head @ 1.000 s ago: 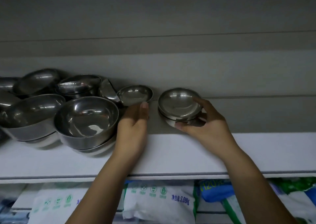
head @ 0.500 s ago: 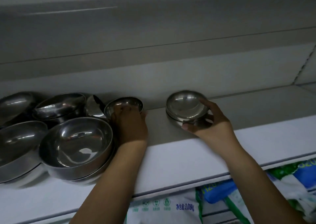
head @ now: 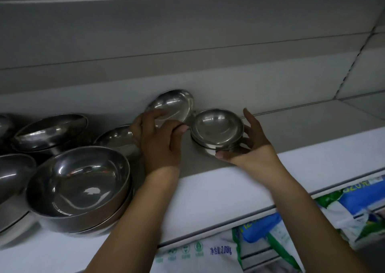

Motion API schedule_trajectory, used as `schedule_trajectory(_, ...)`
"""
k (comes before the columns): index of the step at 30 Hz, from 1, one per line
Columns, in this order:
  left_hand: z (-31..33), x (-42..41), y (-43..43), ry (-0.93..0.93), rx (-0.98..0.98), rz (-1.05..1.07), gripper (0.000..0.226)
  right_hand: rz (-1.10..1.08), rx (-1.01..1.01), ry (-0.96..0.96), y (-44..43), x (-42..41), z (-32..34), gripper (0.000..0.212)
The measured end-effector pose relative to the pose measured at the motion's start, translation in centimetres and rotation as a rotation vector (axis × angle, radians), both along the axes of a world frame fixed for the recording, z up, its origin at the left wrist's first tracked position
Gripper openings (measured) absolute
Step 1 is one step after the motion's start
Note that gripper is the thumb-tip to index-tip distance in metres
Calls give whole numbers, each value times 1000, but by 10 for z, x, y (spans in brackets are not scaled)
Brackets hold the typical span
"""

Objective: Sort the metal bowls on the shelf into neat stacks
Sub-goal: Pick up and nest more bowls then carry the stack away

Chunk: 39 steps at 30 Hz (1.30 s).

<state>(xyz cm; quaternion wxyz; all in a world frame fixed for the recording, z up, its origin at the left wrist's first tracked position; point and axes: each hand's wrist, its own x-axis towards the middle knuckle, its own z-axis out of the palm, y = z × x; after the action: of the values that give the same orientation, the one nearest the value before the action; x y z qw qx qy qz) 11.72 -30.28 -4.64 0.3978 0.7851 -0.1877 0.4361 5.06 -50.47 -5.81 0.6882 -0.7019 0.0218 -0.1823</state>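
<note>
On shelf [head: 208,200]: stack [head: 216,127] right of big bowls [head: 79,181];
Left hand [head: 160,145]: grips tilted bowl [head: 175,104];
Right hand [head: 252,145]: curled round stack, thumb at base

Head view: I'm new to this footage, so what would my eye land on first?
The left hand holds a small metal bowl tilted near the back wall, beside the stack of small bowls gripped by the right hand. At front left, a stack of large bowls gleams on the white shelf.
</note>
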Motion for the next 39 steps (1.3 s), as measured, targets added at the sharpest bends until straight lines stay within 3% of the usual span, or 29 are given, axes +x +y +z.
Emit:
schedule_trajectory(7,8,-23,-15,107,-152,-444,13,85,-29,31,-2,1,-4,123)
schedule_trajectory(14,1,-21,-17,254,-145,-596,14,95,-102,30,-1,0,-3,123)
schedule_trajectory(21,2,-24,-11,280,-101,-495,25,109,-137,13,-4,0,-3,123)
schedule_trajectory(30,2,-40,-10,387,-145,-366,54,77,-118,6,4,0,1,99)
schedule_trajectory(34,10,-78,-6,389,-146,-279,35,81,-119,-10,2,-1,4,81)
schedule_trajectory(39,3,-126,2,227,-313,38,21,89,-104,-18,1,-3,4,72)
